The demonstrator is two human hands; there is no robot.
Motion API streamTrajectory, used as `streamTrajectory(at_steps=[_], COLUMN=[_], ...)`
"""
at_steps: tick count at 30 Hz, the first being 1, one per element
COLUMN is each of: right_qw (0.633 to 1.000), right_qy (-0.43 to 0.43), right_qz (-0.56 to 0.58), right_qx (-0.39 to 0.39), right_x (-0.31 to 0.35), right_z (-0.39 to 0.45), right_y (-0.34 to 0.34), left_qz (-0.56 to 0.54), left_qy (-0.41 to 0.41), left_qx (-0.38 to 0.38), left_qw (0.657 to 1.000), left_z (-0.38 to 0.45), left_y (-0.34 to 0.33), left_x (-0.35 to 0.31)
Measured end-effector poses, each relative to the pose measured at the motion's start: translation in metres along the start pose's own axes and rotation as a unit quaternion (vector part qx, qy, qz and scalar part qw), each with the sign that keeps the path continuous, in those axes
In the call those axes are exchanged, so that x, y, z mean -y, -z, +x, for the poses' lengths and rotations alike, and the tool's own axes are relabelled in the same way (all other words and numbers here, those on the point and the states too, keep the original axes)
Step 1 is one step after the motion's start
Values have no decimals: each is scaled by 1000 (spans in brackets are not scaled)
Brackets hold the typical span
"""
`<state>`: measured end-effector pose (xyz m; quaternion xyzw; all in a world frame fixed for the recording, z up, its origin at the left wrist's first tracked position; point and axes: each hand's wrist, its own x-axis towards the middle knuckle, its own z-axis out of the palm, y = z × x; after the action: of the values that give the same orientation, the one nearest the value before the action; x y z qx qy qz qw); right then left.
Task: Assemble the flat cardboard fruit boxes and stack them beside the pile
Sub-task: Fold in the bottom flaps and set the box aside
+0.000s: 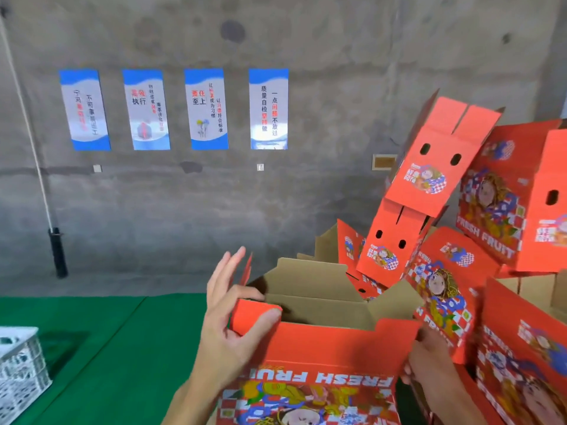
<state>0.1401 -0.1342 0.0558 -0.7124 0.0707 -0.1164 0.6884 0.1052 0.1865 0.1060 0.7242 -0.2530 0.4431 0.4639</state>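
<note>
A white perforated plastic crate [18,375] sits at the far left on the green mat [92,338], and four blue-and-white posters with Chinese slogans [175,108] hang on the grey concrete wall [306,41]; the blur lets me read little beyond 执行 and 至上.

The left hand [227,326] pinches the left corner flap of the red printed cardboard fruit box being assembled [325,342] between thumb and forefinger, its other fingers spread free, probably to fold that flap inward. The box stands open in front of the person, brown inside, "FRESH FRUIT" printed upside down on the near wall.

The right hand [429,360] holds the box's right edge, seemingly steadying it; how its fingers lie is unclear.

Behind it, the tumbled pile of finished red boxes [478,204] carries the same wording and a cartoon figure
</note>
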Motion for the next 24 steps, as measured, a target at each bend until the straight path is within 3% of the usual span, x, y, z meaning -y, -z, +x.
streamTrajectory(at_steps=[4,8,10,13,16,18,21,24], right_qw=[997,992,989,984,961,963,960,955], right_qy=[76,81,92,105,122,176,270,277], right_qz=[7,77,99,139,247,200,40,-65], right_qx=[31,53,57,29,24,51,55,90], right_x=[-5,-13,-20,-21,-6,7,9,14], right_z=[2,5,11,25,35,28,27,27], right_y=[-3,-11,-13,-17,-15,-17,-18,-18], left_qz=[29,316,297,169,194,231,244,218], left_qy=[201,216,268,327,320,316,312,232], left_qx=[69,102,89,56,65,83,89,101], left_qw=[977,918,912,928,925,917,914,942], left_z=[4,10,10,9,10,12,14,17], left_y=[8,17,16,16,15,9,-1,-2], left_x=[7,17,18,26,34,35,39,38])
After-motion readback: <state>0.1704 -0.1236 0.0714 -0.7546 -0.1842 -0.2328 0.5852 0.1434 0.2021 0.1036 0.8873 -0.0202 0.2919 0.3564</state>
